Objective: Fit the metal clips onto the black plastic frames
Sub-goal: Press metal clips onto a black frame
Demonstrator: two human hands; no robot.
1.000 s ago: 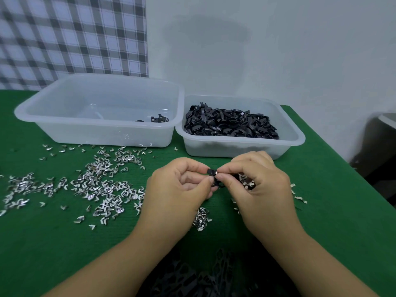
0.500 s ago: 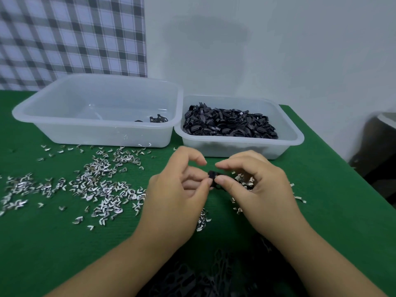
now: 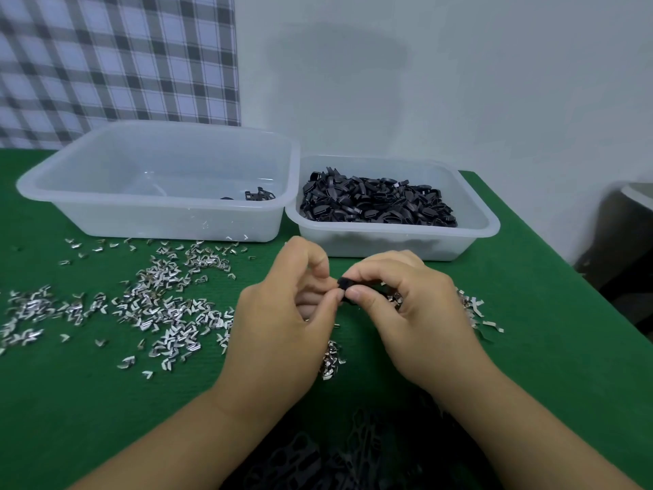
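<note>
A small black plastic frame (image 3: 344,282) is at the centre of the view, pinched between both hands above the green surface (image 3: 547,348). The left hand (image 3: 282,313) has it in a thumb-and-finger grip, and the right hand (image 3: 406,313) pinches its other side. Whether a clip is seated cannot be told. At nine o'clock, loose metal clips (image 3: 169,305) litter the surface. At one o'clock a tub (image 3: 487,228) is heaped with black frames (image 3: 374,203). At eleven o'clock a larger tub (image 3: 159,221) holds only a few pieces (image 3: 259,195). Most of the work appears left to do.
</note>
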